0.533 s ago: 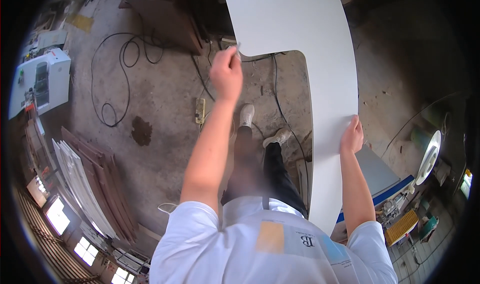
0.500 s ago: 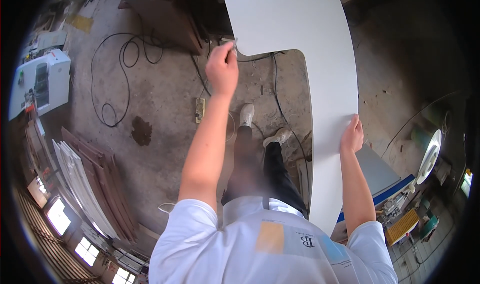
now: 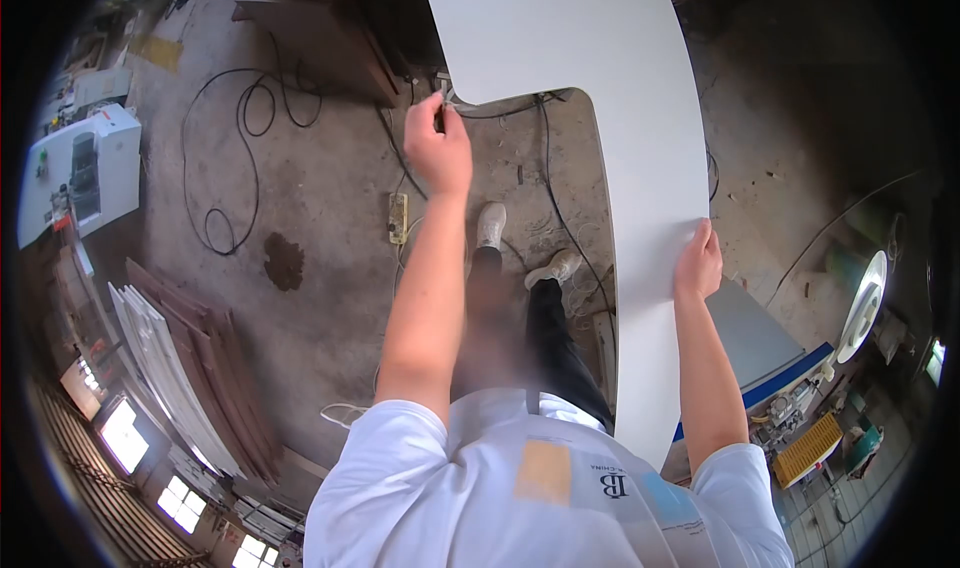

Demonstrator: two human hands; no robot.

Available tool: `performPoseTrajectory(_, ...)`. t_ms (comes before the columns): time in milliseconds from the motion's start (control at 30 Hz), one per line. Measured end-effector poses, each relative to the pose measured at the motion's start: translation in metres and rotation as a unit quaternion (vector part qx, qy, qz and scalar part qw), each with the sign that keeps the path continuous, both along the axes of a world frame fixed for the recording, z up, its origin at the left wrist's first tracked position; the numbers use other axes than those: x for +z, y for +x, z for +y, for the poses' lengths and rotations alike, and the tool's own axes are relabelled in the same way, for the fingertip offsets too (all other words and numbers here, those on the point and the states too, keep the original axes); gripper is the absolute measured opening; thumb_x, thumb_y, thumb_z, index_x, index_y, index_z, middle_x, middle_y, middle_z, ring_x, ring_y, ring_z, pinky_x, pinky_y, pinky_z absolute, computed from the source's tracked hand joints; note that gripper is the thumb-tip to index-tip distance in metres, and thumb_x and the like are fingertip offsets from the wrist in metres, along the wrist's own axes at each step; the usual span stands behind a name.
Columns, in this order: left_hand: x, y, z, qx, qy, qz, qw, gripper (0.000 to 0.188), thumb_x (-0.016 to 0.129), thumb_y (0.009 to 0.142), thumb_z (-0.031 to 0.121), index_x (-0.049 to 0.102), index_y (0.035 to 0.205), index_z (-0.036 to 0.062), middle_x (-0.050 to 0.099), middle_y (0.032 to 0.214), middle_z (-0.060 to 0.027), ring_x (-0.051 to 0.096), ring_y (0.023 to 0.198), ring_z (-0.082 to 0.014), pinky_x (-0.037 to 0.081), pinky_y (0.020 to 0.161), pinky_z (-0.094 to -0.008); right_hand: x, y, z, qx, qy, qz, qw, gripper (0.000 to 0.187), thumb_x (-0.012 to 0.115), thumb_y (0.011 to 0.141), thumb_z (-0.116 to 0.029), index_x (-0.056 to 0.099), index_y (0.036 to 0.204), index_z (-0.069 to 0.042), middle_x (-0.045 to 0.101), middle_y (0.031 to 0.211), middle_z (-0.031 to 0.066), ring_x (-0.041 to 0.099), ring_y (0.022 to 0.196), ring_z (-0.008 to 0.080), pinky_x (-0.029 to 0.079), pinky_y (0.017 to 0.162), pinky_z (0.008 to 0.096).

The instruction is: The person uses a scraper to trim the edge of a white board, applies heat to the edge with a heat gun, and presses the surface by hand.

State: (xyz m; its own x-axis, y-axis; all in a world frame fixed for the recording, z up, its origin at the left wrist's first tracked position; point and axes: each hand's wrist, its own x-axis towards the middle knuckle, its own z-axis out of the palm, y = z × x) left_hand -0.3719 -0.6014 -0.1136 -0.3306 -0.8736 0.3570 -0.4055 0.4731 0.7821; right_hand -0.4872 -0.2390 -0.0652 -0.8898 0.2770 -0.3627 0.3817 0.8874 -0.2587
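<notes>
A large white board (image 3: 560, 28) with a rounded inner cutout stretches from the far edge down along my right side. My right hand (image 3: 700, 260) grips its outer right edge, fingers bent over the rim. Beside the rounded corner of the board's far part is my left hand (image 3: 440, 153), with thumb and fingers closed in a pinch. A small pale sliver shows near the fingertips, but I cannot make out what it is.
Black cables (image 3: 548, 168) and a power strip (image 3: 398, 218) lie on the concrete floor near my shoes. Brown and white panels (image 3: 200, 378) lean at the left. Dark panels (image 3: 320, 38) stand at the far left. A white round disc (image 3: 862, 308) stands at the right.
My left hand has moved slightly left and down, its pinch now lower beside the corner. The board and my right hand appear a little further left in view.
</notes>
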Motion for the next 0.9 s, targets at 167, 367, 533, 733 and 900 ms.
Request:
performPoseTrajectory(167, 0.005, -0.018, 0.030, 0.010, -0.084, -0.061, 0.995, 0.019, 0.066, 0.083, -0.005, 0.068, 0.100, 0.0044, 0.062, 0.088, -0.0121, 0.062, 0.081, -0.0342, 0.052, 0.070, -0.0424, 0.000, 0.002, -0.002, 0.018, 0.019, 0.014, 1.000, 0.063, 0.032, 0.101, -0.066, 0.071, 0.111, -0.017, 0.074, 0.105, 0.0076, 0.066, 0.104, 0.0337, 0.048, 0.092, 0.0449)
performPoseTrajectory(367, 0.024, -0.027, 0.100, -0.113, 0.052, 0.042, 0.991, 0.015, 0.066, 0.094, 0.002, 0.066, 0.109, 0.0055, 0.067, 0.098, -0.0104, 0.068, 0.088, -0.0241, 0.055, 0.072, -0.0349, 0.000, 0.001, 0.005, 0.023, 0.013, 0.035, 0.999, 0.061, 0.033, 0.102, -0.063, 0.071, 0.107, -0.016, 0.074, 0.101, 0.0089, 0.066, 0.100, 0.0338, 0.048, 0.089, 0.0446)
performPoseTrajectory(533, 0.034, 0.007, 0.097, -0.131, 0.489, 0.139, 0.851, 0.021, 0.053, 0.109, 0.021, 0.063, 0.113, 0.0029, 0.066, 0.087, -0.0039, 0.064, 0.072, -0.0105, 0.049, 0.061, -0.0261, 0.007, 0.002, 0.003, 0.005, -0.004, 0.004, 1.000, 0.060, 0.033, 0.102, -0.062, 0.069, 0.103, -0.014, 0.073, 0.098, 0.0084, 0.066, 0.098, 0.0330, 0.048, 0.087, 0.0434)
performPoseTrajectory(733, -0.007, -0.039, 0.085, -0.211, -0.020, -0.092, 0.973, 0.024, 0.060, 0.103, 0.027, 0.064, 0.088, 0.0080, 0.067, 0.076, -0.0092, 0.065, 0.066, -0.0318, 0.050, 0.055, -0.0430, 0.004, 0.006, 0.005, 0.009, 0.009, 0.026, 1.000, 0.061, 0.033, 0.102, -0.063, 0.069, 0.099, -0.013, 0.072, 0.094, 0.0076, 0.065, 0.096, 0.0323, 0.048, 0.086, 0.0433)
performPoseTrajectory(900, -0.024, -0.071, 0.065, -0.243, -0.105, -0.129, 0.956, 0.029, 0.061, 0.101, 0.025, 0.058, 0.077, 0.0099, 0.063, 0.068, -0.0080, 0.058, 0.054, -0.0323, 0.043, 0.047, -0.0421, 0.004, 0.003, -0.001, 0.007, -0.002, 0.003, 1.000, 0.062, 0.033, 0.102, -0.064, 0.068, 0.098, -0.013, 0.072, 0.093, 0.0077, 0.065, 0.096, 0.0322, 0.047, 0.087, 0.0433)
